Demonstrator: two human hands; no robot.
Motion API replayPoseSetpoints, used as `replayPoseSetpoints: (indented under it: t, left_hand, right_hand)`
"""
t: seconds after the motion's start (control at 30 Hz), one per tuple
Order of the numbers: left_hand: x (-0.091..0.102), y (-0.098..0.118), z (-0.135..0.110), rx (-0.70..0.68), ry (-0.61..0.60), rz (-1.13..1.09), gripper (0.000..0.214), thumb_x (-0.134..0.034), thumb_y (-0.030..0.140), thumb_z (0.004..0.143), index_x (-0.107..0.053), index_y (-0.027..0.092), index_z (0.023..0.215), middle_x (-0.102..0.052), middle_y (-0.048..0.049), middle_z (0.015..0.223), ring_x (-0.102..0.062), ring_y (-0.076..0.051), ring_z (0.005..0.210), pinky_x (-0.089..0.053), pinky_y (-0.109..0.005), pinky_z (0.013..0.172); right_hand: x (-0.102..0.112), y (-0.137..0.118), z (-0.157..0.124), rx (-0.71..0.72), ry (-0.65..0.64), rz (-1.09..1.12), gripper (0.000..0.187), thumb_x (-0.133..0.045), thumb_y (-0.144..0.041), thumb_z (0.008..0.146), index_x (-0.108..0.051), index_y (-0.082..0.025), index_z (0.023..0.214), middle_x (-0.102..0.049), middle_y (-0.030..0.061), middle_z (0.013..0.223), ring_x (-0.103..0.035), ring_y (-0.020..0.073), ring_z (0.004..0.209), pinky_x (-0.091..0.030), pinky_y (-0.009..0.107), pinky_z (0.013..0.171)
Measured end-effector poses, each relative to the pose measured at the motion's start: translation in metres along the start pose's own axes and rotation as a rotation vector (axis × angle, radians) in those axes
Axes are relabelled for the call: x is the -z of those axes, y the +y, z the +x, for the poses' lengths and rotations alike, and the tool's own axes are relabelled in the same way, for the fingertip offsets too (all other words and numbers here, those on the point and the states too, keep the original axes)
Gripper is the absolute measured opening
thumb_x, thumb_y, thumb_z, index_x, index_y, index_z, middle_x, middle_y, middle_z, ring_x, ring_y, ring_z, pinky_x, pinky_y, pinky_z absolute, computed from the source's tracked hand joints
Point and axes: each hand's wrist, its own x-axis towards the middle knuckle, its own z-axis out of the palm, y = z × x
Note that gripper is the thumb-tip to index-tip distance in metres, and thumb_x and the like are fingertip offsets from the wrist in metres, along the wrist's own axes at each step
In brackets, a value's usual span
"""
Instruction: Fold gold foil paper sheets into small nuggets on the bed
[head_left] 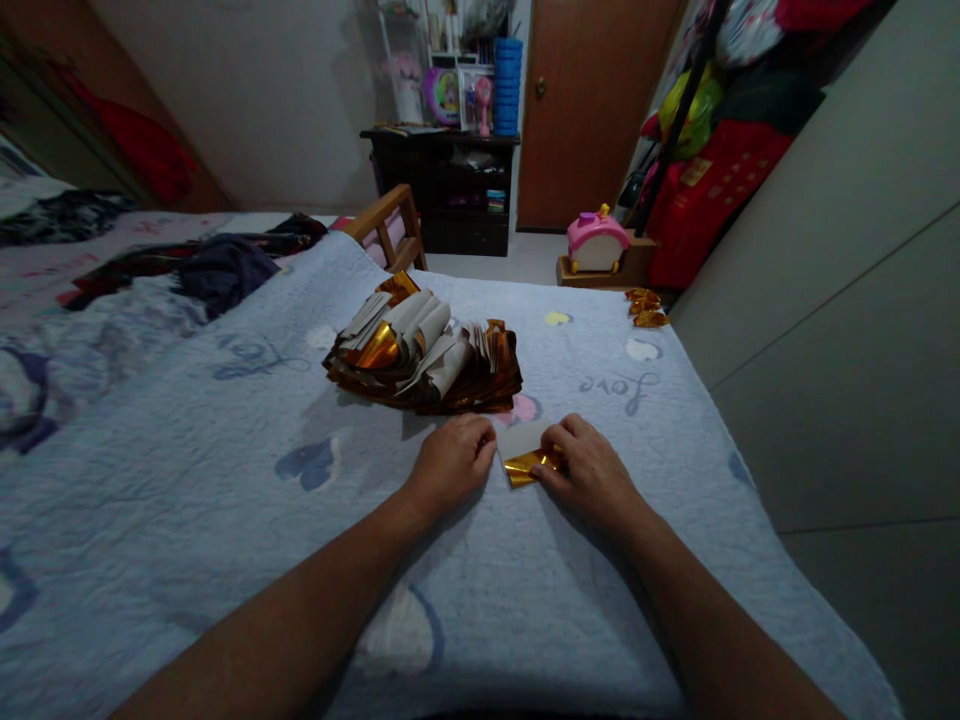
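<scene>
A small sheet of gold foil paper lies on the bed, its near edge folded up so that gold shows over the pale side. My right hand grips its right part, the thumb on the gold fold and the fingers curled on top. At the sheet's left edge is my left hand, fingers curled together; the fingertips are partly hidden, and the paper's corner meets them. Just beyond my hands sits a big loose pile of gold foil paper, many sheets bent with pale backs showing.
Several folded gold pieces rest at the bed's far right corner. Rumpled clothes lie on the left. Past the patterned bedspread stand a wooden chair, a dark cabinet and a pink toy case. Pale cupboard doors flank the right.
</scene>
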Motion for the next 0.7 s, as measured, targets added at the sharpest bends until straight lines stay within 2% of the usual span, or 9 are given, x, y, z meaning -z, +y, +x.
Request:
replayPoseSetpoints:
  t: [0.1, 0.17, 0.27, 0.4, 0.57, 0.7]
  left_hand:
    - [0.001, 0.005, -0.003, 0.077, -0.004, 0.139, 0.025, -0.052, 0.026, 0.097, -0.068, 0.015, 0.082, -0.068, -0.0102, 0.087, -0.063, -0.025, 0.086, -0.041, -0.034, 0.076]
    - [0.001, 0.009, -0.005, 0.076, -0.017, 0.152, 0.029, -0.053, 0.032, 0.098, -0.068, 0.016, 0.078, -0.067, -0.0101, 0.086, -0.062, -0.025, 0.086, -0.04, -0.035, 0.076]
    - [-0.001, 0.012, -0.008, 0.062, -0.016, 0.102, 0.029, -0.063, 0.041, 0.092, -0.066, 0.016, 0.077, -0.066, -0.0086, 0.086, -0.06, -0.025, 0.086, -0.04, -0.034, 0.076]
    - [-0.005, 0.014, -0.009, 0.072, 0.003, 0.039, 0.024, -0.073, 0.04, 0.084, -0.067, 0.017, 0.081, -0.066, -0.007, 0.093, -0.059, -0.026, 0.093, -0.039, -0.034, 0.08]
    - [-0.009, 0.016, -0.008, 0.095, 0.008, -0.024, 0.019, -0.075, 0.036, 0.082, -0.067, 0.019, 0.082, -0.066, -0.0055, 0.095, -0.058, -0.027, 0.099, -0.038, -0.036, 0.084]
    - [-0.011, 0.017, -0.007, 0.073, 0.018, -0.099, 0.015, -0.076, 0.029, 0.081, -0.065, 0.019, 0.082, -0.066, -0.0043, 0.092, -0.059, -0.026, 0.096, -0.039, -0.035, 0.084]
  right_hand:
    - [-0.002, 0.001, 0.0, 0.003, 0.008, -0.01, 0.01, -0.068, -0.023, 0.085, -0.06, -0.02, 0.09, -0.056, 0.0063, 0.093, -0.056, 0.0223, 0.084, -0.043, 0.035, 0.073]
    - [-0.004, 0.002, -0.001, -0.012, 0.023, 0.002, 0.013, -0.067, -0.023, 0.084, -0.059, -0.02, 0.094, -0.057, 0.0074, 0.095, -0.057, 0.0235, 0.087, -0.044, 0.036, 0.075]
    - [-0.007, 0.003, -0.002, -0.049, 0.055, 0.036, 0.025, -0.067, -0.023, 0.082, -0.057, -0.018, 0.104, -0.059, 0.0098, 0.1, -0.059, 0.0261, 0.094, -0.045, 0.038, 0.079]
    - [-0.008, 0.004, -0.002, -0.07, 0.063, 0.063, 0.03, -0.067, -0.025, 0.081, -0.055, -0.018, 0.108, -0.059, 0.0101, 0.102, -0.059, 0.0269, 0.095, -0.046, 0.039, 0.08]
    - [-0.008, 0.004, -0.001, -0.072, 0.097, 0.096, 0.024, -0.065, -0.025, 0.08, -0.053, -0.022, 0.101, -0.06, 0.0072, 0.097, -0.058, 0.025, 0.089, -0.046, 0.038, 0.077]
    - [-0.008, 0.005, -0.001, -0.081, 0.113, 0.104, 0.027, -0.065, -0.024, 0.078, -0.053, -0.021, 0.102, -0.061, 0.0083, 0.097, -0.059, 0.026, 0.089, -0.047, 0.038, 0.077]
